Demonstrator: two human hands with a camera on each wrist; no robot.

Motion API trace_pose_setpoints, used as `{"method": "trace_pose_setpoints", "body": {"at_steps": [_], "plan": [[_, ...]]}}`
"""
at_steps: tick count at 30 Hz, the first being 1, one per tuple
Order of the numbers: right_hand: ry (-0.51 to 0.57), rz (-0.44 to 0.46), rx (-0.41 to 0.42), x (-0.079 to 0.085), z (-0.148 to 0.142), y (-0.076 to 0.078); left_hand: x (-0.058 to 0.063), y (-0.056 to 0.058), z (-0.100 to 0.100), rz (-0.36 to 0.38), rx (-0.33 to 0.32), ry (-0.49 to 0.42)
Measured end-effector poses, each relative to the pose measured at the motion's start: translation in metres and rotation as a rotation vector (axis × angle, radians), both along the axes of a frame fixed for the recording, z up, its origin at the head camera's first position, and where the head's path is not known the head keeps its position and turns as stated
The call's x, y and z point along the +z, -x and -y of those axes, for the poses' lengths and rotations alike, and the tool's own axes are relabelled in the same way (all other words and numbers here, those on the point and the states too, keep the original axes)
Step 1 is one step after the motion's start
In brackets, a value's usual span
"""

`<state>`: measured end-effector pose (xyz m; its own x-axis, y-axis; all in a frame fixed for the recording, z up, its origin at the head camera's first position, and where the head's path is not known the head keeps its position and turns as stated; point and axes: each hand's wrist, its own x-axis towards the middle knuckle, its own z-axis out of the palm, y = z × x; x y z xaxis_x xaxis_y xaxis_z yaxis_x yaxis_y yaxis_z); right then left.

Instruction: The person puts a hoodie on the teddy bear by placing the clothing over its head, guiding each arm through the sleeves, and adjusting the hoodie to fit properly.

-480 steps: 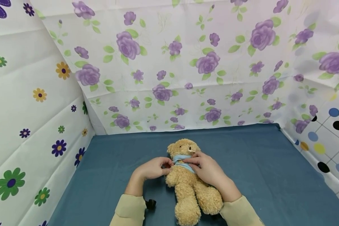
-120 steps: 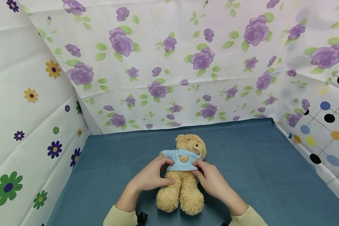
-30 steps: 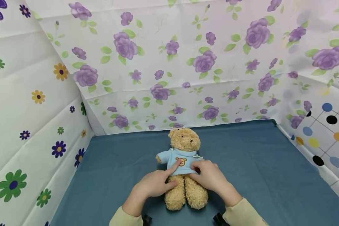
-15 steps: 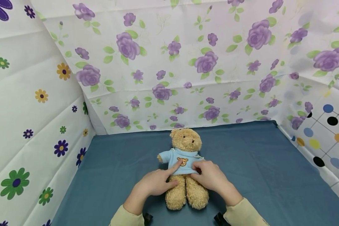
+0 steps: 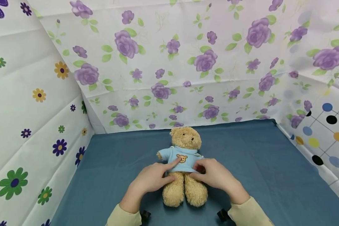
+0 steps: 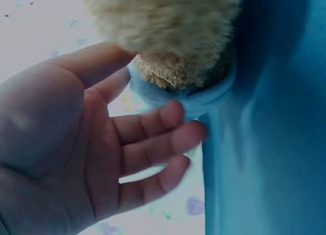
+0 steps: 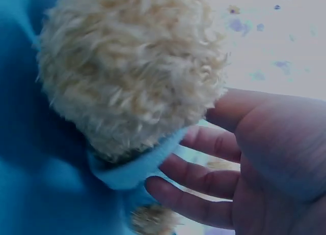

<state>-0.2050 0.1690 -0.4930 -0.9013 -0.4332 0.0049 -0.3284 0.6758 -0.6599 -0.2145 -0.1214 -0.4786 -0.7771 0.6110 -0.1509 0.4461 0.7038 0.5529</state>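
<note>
A tan plush teddy bear (image 5: pixel 173 190) lies face up in the head view, its legs toward me. It wears a light blue shirt (image 5: pixel 176 152) with an embroidered bear face; one paw shows from the left sleeve. My left hand (image 5: pixel 148 179) rests at the shirt's lower left side, index finger extended onto the emblem and thumb over a leg. My right hand (image 5: pixel 217 175) touches the lower right hem, thumb by the other leg, and hides that side's arm. In both wrist views the fingers are spread and gently bent beside the hem.
The bear lies on a dark blue cloth-covered table (image 5: pixel 121 153). A rose-patterned sheet (image 5: pixel 147 62) hangs behind, a flowered sheet (image 5: pixel 19 97) on the left and a dotted one (image 5: pixel 333 150) on the right. Black wrist mounts (image 5: pixel 223 215) show under the sleeves.
Sixteen seconds ago the shirt was bunched at the bear's neck; now it covers the torso. The white cord has moved off the face. Over the last second the hands have shifted only slightly.
</note>
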Motion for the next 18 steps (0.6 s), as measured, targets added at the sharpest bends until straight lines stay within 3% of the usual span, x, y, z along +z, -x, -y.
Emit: {"method": "trace_pose_setpoints", "body": {"at_steps": [5, 11, 15, 18], "plan": [[0.051, -0.043, -0.104, 0.01, -0.014, 0.0, 0.006, 0.004, 0.008, -0.075, 0.04, -0.133], [0.024, -0.196, -0.244, 0.009, -0.042, 0.0, 0.008, 0.006, 0.019, -0.178, 0.155, -0.26], [-0.07, -0.269, -0.331, 0.0, -0.068, 0.001, 0.004, 0.007, 0.034, -0.293, 0.258, -0.264], [-0.183, -0.269, -0.382, -0.008, -0.09, 0.003, -0.002, 0.011, 0.054, -0.379, 0.292, -0.205]]}}
